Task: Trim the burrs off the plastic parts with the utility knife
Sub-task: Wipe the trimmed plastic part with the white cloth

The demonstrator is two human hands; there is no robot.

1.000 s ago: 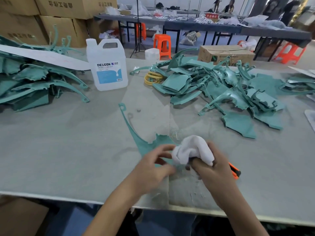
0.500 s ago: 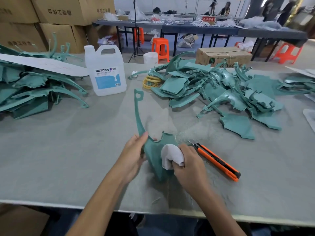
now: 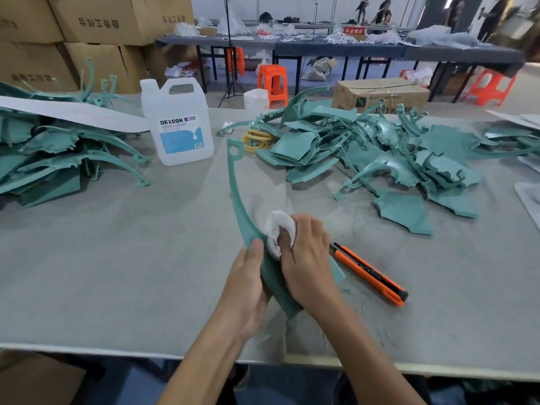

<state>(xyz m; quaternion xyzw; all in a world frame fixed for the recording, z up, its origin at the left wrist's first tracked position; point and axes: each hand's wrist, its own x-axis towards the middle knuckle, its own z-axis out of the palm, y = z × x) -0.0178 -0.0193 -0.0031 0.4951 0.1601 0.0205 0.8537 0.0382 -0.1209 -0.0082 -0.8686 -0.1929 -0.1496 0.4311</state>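
A long curved green plastic part [image 3: 237, 194] with a ring at its far tip stands tilted on the grey table [image 3: 117, 273]. My left hand [image 3: 248, 285] grips its wide lower end, thumb on the front face. My right hand [image 3: 306, 258] holds a bunched white cloth [image 3: 277, 226] and presses it against the part just above my left thumb. The orange utility knife [image 3: 371, 274] lies on the table to the right of my right hand, untouched, blade end toward the hand.
A pile of green parts [image 3: 380, 159] covers the table's right back, another pile [image 3: 52, 153] lies at the left. A white DEXCON jug [image 3: 178, 124] stands behind the held part, yellow rings [image 3: 257, 138] beside it. Cardboard boxes, orange stools and people stand beyond.
The part has been raised from lying flat to tilted up, its tip swinging right. My right hand with the cloth moved up along it, uncovering the knife on the table.
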